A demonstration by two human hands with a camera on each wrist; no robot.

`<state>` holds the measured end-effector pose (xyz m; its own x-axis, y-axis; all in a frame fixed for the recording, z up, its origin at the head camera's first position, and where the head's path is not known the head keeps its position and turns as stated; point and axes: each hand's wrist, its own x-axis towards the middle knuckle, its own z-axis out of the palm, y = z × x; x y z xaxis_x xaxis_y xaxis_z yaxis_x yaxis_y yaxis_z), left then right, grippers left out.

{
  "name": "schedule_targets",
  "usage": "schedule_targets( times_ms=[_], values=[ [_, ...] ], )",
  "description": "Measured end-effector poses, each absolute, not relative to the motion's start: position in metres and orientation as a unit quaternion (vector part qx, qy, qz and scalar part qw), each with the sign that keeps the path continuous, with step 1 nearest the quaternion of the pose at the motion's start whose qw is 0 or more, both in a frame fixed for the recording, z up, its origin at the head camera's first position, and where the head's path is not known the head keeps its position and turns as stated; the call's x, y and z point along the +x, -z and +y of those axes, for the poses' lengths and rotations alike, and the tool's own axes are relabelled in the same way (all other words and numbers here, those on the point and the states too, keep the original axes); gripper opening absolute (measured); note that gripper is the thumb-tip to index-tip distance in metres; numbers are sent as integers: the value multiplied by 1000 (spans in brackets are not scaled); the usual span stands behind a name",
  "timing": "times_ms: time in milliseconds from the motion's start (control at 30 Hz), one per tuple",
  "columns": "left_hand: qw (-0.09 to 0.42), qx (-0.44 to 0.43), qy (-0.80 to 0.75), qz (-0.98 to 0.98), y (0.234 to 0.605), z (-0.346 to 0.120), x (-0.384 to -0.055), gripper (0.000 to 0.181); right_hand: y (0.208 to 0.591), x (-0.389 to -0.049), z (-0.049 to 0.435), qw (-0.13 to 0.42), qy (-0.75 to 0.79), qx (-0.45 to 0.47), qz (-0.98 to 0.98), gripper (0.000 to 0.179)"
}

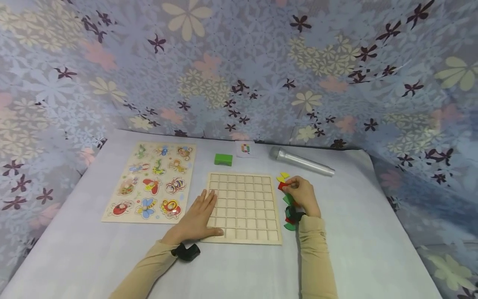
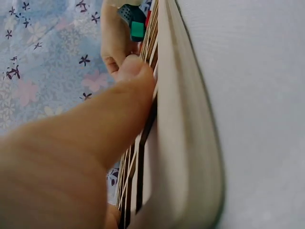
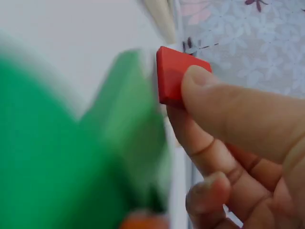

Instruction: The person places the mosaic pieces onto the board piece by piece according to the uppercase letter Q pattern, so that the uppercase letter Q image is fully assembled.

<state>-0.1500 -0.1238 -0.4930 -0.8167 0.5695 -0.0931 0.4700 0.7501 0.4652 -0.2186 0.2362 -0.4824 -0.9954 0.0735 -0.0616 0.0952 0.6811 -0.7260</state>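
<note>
A flat red block point(image 3: 169, 76) is pinched between the thumb and fingers of my right hand point(image 1: 303, 194), just right of the wooden grid board. The block also shows as a red patch in the head view. My left hand point(image 1: 198, 218) rests spread on the left side of the wooden grid board point(image 1: 279, 224), thumb along its lower left edge. Green pieces point(image 1: 289, 226) and a few red ones lie near my right wrist, partly hidden by it. Yellow pieces point(image 1: 285, 175) lie beyond my right fingertips. Large in the right wrist view is a blurred green piece point(image 3: 43, 157).
An insect puzzle board point(image 1: 143, 174) lies at the left. Behind the grid board are a green block point(image 1: 223, 160) with an arched cutout and a small card point(image 1: 245, 149). A grey microphone point(image 1: 306, 162) lies at the back right. Flowered cloth point(image 1: 239, 83) hangs behind the table.
</note>
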Motion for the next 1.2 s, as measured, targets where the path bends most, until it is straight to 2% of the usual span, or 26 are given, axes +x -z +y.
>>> schedule_targets(
  times_ms=[167,400,567,967,1200],
  values=[
    [105,273,-219,931,491,-125,-153,107,470,-227,216,9,418,28,908,20],
    [101,277,-219,930,492,-126,-155,109,469,-236,160,68,438,-39,896,14],
    [105,274,-218,931,493,-122,-153,108,472,-236,133,66,423,-52,902,11],
    [115,267,-204,935,495,-123,-151,109,485,-229,111,30,356,-61,932,13],
    [114,265,-203,936,495,-123,-151,108,481,-229,129,27,441,-71,895,22]
  ],
)
